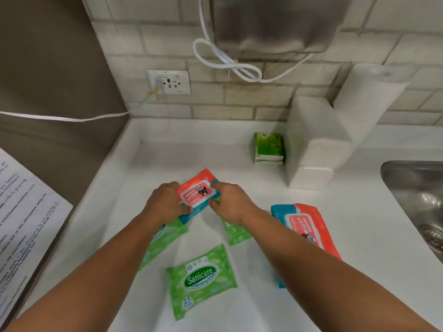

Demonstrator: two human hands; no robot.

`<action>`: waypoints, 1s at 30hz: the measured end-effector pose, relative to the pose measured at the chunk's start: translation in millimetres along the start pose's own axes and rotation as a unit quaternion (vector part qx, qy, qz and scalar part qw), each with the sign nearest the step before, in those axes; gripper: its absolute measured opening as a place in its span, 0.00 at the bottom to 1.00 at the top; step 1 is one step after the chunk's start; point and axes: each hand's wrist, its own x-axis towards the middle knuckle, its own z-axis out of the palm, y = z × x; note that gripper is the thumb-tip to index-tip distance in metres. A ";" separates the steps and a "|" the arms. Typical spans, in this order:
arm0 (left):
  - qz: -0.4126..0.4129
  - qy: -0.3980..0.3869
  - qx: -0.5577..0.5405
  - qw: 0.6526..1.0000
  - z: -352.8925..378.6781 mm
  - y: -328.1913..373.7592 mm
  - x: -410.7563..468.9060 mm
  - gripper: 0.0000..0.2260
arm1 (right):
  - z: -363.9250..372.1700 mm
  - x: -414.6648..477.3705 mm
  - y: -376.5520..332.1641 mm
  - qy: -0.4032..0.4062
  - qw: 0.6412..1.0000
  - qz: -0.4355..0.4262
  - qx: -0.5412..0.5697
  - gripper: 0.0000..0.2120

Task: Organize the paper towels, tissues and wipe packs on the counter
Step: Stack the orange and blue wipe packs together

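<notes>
you're mid-sort: your left hand [165,202] and right hand [230,203] both grip the orange-and-blue wipes pack [197,195] by its ends, mid-counter [359,236]. next, i'd judge, set it beside the matching larger wipes pack [305,230] on the right, then gather the green sanicare pack [200,280].

A steel sink [417,188] lies right; a socket [169,82] on tiles.

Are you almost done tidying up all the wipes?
About halfway. The white paper towel roll, white tissue packs and small green tissue pack stand by the wall. Both hands hold an orange wipe pack. Three green packs and another orange pack remain scattered.
</notes>
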 end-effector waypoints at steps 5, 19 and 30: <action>0.018 -0.016 0.056 0.998 2.8 -17.0 16.0 0.26 | 20.9 28.1 -9.8 -0.032 0.999 0.013 -0.013 0.19; -0.032 -0.086 -0.042 0.995 -10.7 -27.0 45.2 0.25 | 42.2 58.9 -2.2 -0.003 0.999 0.023 -0.028 0.28; 0.028 -0.013 -0.355 0.934 -29.4 -8.2 33.2 0.09 | 36.7 49.5 -1.8 0.072 0.995 -0.009 0.063 0.46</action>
